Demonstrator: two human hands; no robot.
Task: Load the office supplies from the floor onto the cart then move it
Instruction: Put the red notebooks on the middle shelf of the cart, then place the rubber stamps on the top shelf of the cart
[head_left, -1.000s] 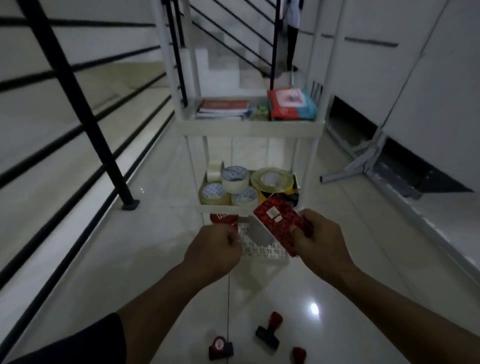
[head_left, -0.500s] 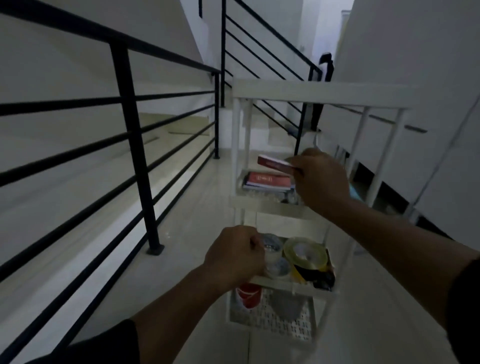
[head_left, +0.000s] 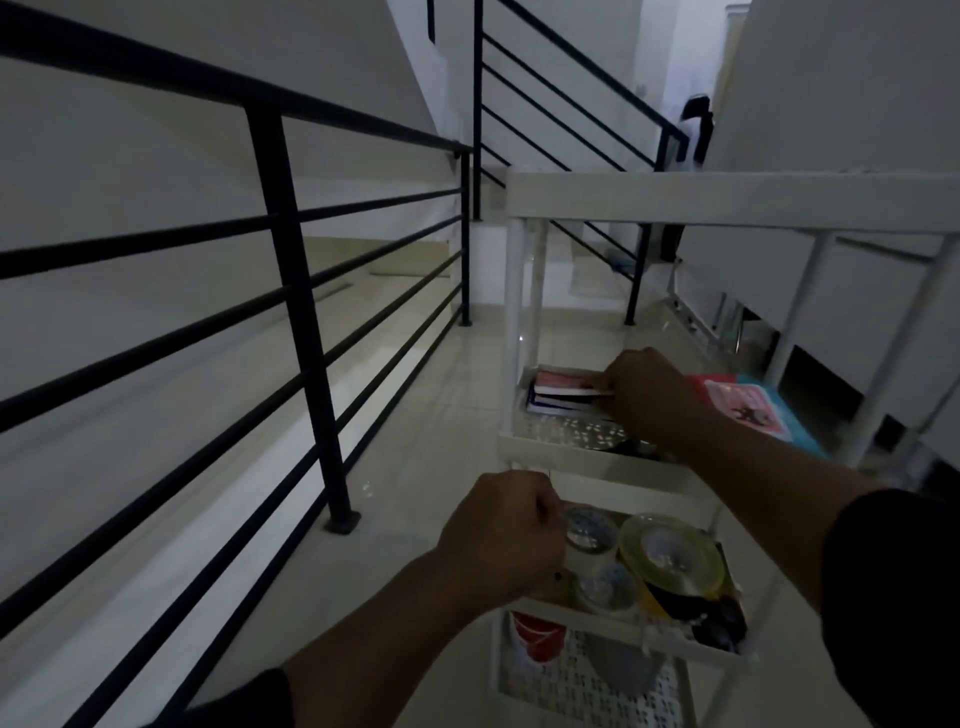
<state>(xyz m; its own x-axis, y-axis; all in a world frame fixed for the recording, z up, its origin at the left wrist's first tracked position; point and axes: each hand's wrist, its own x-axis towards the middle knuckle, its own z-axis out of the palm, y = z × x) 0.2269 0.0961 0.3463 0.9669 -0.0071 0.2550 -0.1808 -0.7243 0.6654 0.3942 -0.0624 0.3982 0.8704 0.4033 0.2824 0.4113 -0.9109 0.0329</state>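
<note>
Setting the red booklet (head_left: 563, 385) squarely on the stack at the left edge of the cart (head_left: 587, 452) middle shelf, the right hand (head_left: 649, 395) pinches it; left hand (head_left: 501, 540), curled, seemingly grips the lower shelf's rim.

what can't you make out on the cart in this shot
Head view only:
- Right hand fingers: hidden behind its own back, at the red booklet.
- Left hand: covers the tape rolls beneath it.
- Red item, bottom shelf: mostly hidden by the shelf rim above.
- Cart wheels: out of frame.
</note>
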